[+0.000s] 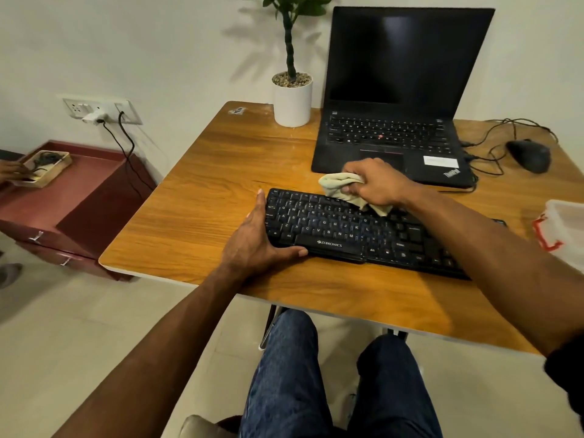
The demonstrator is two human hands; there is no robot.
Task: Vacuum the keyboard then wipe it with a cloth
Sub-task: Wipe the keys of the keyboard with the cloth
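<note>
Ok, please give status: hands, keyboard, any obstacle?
Left hand braces black keyboard edge. Right hand grips beige cloth on keys. Nothing blocking.

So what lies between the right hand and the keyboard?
In the head view, only the cloth: the right hand grips it, and its lower end touches the keyboard.

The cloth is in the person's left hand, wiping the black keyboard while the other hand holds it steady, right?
Not quite. The head view shows the cloth gripped in the right hand, wiping the black keyboard. The left hand is the one that holds the keyboard steady at its left end.
</note>
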